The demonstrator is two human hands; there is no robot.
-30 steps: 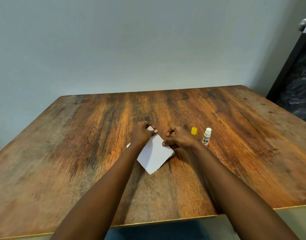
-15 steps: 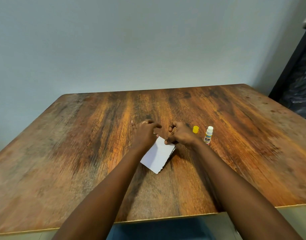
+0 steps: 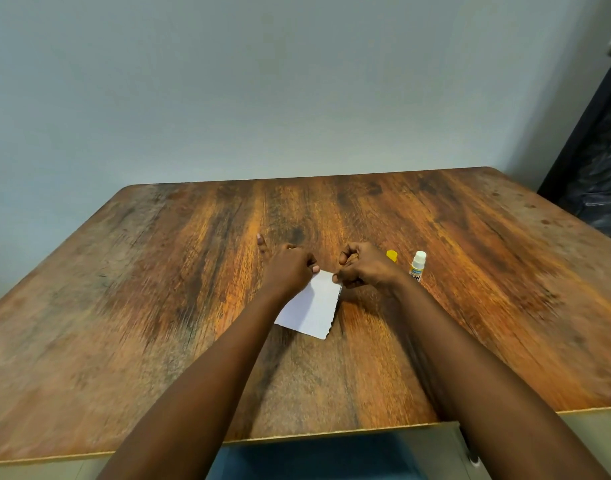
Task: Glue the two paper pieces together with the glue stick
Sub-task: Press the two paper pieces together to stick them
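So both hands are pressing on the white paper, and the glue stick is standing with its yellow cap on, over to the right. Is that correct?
Not quite: the cap is off. The head view shows the yellow cap on the table beside the glue stick, between it and the right hand. The rest holds: both that hand and the left hand are on the white paper.

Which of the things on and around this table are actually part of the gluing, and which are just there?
Part of the job:
- white paper, pinched at its far corners by the left hand and right hand
- glue stick, standing uncapped
- yellow cap, beside the stick

Just there:
- wooden table
- dark object at the right edge
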